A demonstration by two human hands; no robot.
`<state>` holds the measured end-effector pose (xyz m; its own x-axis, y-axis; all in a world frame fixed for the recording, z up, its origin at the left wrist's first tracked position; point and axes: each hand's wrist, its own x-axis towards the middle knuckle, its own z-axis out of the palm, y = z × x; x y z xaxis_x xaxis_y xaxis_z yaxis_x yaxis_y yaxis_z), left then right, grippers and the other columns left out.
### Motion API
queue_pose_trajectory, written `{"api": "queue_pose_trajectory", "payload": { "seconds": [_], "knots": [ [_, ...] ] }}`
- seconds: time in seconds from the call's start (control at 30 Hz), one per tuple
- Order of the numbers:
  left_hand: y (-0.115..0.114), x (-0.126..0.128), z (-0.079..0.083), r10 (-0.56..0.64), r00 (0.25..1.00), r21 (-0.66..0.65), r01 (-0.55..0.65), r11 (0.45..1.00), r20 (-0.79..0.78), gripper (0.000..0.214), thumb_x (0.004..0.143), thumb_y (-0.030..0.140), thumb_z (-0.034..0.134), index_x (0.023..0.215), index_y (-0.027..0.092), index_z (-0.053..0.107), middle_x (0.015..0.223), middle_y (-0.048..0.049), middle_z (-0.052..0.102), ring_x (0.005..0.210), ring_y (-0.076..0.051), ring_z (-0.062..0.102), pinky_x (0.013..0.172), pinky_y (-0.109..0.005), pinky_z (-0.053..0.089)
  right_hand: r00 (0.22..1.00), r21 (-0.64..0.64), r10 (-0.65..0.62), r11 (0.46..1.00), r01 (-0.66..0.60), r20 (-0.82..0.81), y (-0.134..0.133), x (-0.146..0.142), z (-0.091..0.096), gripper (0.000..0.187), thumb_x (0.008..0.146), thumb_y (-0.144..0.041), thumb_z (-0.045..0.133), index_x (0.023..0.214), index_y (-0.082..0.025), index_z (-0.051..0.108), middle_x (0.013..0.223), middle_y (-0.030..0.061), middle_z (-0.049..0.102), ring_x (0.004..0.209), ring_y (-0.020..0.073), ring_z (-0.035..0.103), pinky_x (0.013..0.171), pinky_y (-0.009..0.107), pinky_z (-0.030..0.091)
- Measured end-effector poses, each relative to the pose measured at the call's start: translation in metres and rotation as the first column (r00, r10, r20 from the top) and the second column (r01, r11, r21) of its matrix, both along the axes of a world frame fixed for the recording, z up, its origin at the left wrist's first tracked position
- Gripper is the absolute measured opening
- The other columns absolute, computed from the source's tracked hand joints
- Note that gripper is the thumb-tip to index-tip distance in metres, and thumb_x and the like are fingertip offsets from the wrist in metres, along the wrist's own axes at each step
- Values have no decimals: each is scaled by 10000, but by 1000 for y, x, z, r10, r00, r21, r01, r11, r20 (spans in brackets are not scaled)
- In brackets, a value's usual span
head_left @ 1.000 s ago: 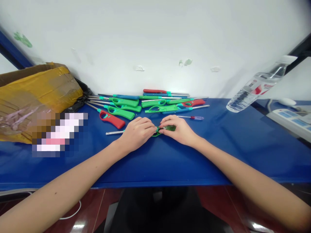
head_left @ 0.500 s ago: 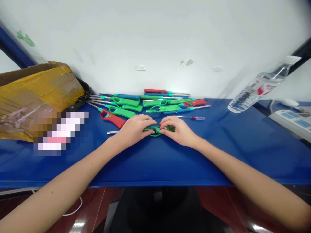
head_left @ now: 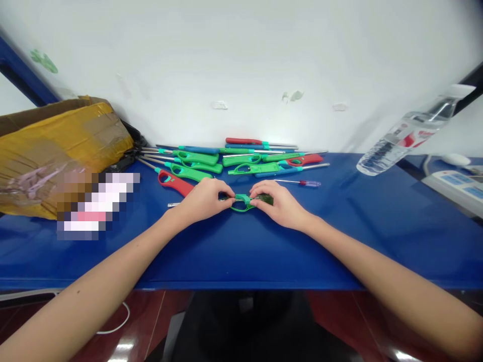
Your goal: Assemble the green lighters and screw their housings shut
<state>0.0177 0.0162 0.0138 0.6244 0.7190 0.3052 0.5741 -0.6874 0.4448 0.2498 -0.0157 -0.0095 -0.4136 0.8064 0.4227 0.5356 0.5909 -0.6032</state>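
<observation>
A green long-neck lighter (head_left: 242,203) lies across the front middle of the blue table, between my two hands. My left hand (head_left: 206,199) pinches it by the neck side, just left of the trigger loop; the metal tube's tip shows beyond the hand. Closed round the handle end is my right hand (head_left: 279,202), whose fingers hide most of that part. Behind my hands several more lighters are piled, among them a red one (head_left: 175,183) and a green one (head_left: 254,168). A screwdriver (head_left: 307,184) with a clear purple handle lies behind my right hand.
A cardboard box (head_left: 71,146) wrapped in yellow tape stands at the left, with a blurred patch before it. At the right stand a water bottle (head_left: 407,133) and a white device with blue displays (head_left: 455,183). A white wall (head_left: 241,60) rises behind the table (head_left: 241,256).
My left hand has shifted slightly left along the lighter and its fingers have drawn closer together, uncovering more of the green trigger part. My right hand keeps its grip; the view has moved slightly.
</observation>
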Motion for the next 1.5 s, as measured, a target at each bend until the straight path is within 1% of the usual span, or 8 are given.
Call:
{"api": "queue_pose_trajectory", "payload": {
  "seconds": [0.27,0.53,0.63,0.73,0.83,0.97,1.3,1.5],
  "knots": [
    [2,0,-1,7,999,-24,-6,1000,37,110,777,124,661,771,174,759,777,-13,759,706,-149,677,685,-246,475,1000,-10,8,1000,-8,7,0,2,0,49,888,-269,652,900,-221,653,1048,66,699,1014,228,623,915,422,506],
    [0,3,-4,38,994,-75,-31,997,104,106,780,124,628,782,166,726,732,6,734,665,-128,664,652,-212,477,1000,-15,10,1000,-10,6,0,3,0,49,893,-262,647,902,-214,651,1043,70,691,994,219,625,909,414,509],
    [0,2,-3,5,998,-6,-4,1000,61,139,783,102,614,785,173,733,743,1,739,670,-136,656,661,-228,471,1000,-25,1,1000,-2,-6,1,3,-1,44,885,-254,654,902,-213,657,1037,69,689,989,216,628,908,409,511],
    [0,-1,0,-54,998,70,55,996,-18,174,803,97,598,830,177,750,809,-23,752,723,-156,662,700,-253,475,1000,-31,-7,999,6,-17,1,3,-2,44,878,-252,660,901,-216,663,1031,65,689,978,215,631,899,407,515],
    [1,-4,3,-108,992,71,113,991,-71,157,817,139,629,888,181,762,862,-41,757,776,-174,674,749,-270,488,1000,-36,-8,999,7,-28,2,3,-2,48,874,-254,662,904,-217,665,1030,64,690,973,215,632,891,403,518],
    [4,-6,3,-114,991,59,118,991,-70,130,822,157,655,877,192,768,856,-36,762,776,-173,684,749,-268,489,999,-41,-6,999,4,-33,2,4,-2,51,875,-257,658,907,-219,666,1032,66,686,969,214,636,888,399,521],
    [6,-4,-2,-110,994,59,111,992,-23,126,839,154,633,836,185,755,814,-21,751,730,-149,665,703,-252,469,999,-10,32,999,-31,28,0,4,4,39,880,-252,638,884,-226,667,1033,61,679,972,219,632,878,403,519],
    [8,-6,0,-135,991,30,135,990,-24,139,833,166,632,873,190,763,850,-22,759,765,-156,682,727,-253,481,990,7,57,998,-59,130,-2,4,13,60,899,-234,609,893,-218,666,1057,79,662,995,231,616,852,402,529]
  ]
}}
